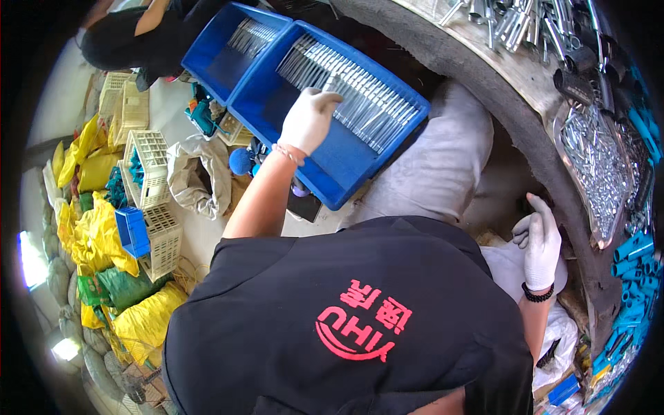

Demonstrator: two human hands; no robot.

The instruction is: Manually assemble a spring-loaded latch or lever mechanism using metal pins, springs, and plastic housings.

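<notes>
Rods: slender metal rods [373, 97] are laid side by side in a close row within the nearer blue bin [339, 162], against its upper-right wall; a silvery sheen is shown, with brighter, thicker-looking ends toward that wall.
Long axis: the rods are set roughly parallel to one another, crosswise to the upper-right wall, their plainer ends directed toward the bin's lower-left wall.
Bin: smooth plastic, rectangular; the floor is left bare along the lower-left wall.
Left hand: the white-gloved left hand [309, 121] is held over the row's near side, fingers curled; whether a rod is pinched cannot be told.
Right hand: the gloved right hand [541, 242] is held well apart from the left, fingers loosely bent, beside the worktop [529, 83] edge.
Second bin: similar rods [250, 38] are contained in the adjoining blue bin [211, 59].
Worktop: shiny tubular pieces [512, 24] are heaped near its upper edge; small metal parts [588, 166] are piled farther down.
</notes>
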